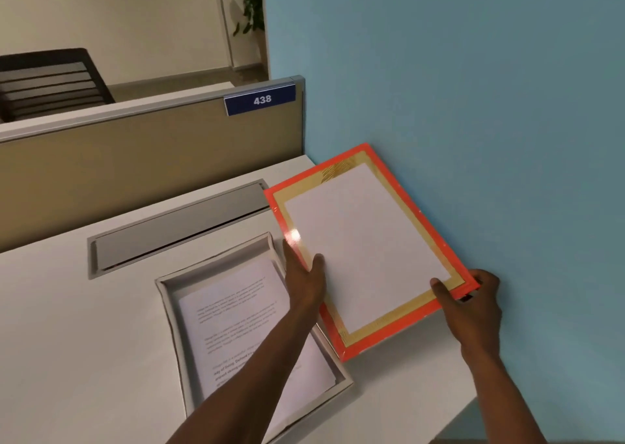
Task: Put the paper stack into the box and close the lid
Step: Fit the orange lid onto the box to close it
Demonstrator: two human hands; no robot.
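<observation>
Worktop: the pale white worktop [84,325] carries everything, set against a light blue wall [473,88].
Lid: the flat orange-edged cardboard lid [368,251] with a white panel is held beside the box, to its right; whether its far edge rests on the worktop is hard to tell.
Box: the shallow white cardboard box [169,315] lies open, near the front of the worktop.
Paper: the stack of white printed paper sheets [236,308] is already inside the box, a little askew.
Left hand: the left hand [306,274] grips the lid's left edge, thumb on top.
Right hand: the right hand [473,298] pinches the lid's near right corner.
Handling: the lid looks light and stiff, perhaps a little glossy, so a hold on two opposite edges seems best for lowering it level. The loose sheets are soft and could catch under the rim.
</observation>
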